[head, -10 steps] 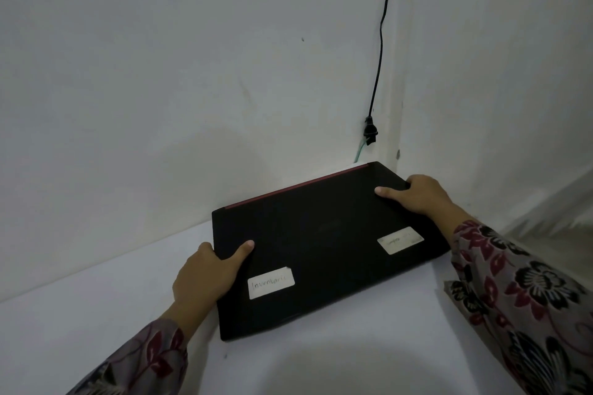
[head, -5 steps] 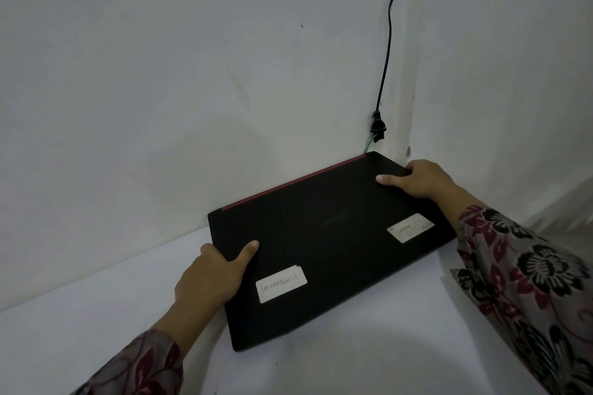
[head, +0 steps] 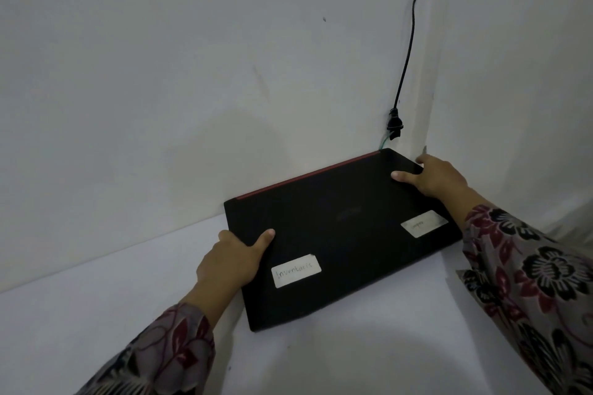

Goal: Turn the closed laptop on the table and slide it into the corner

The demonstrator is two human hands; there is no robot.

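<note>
Corner table (head: 96, 314): laptop (head: 337, 234) between hands.

A closed black laptop (head: 340, 234) is seen flat on the white table (head: 96, 314), its red-trimmed rear edge against the wall. Its left edge is gripped by the left hand (head: 231, 261), its far right corner by the right hand (head: 439, 178). A black cable (head: 409, 51) is hung in the corner above.

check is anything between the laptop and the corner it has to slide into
Nothing visible on the table blocks the laptop. Only the right hand, holding its far edge, lies between it and the side wall. A cable hangs just above the corner.
</note>
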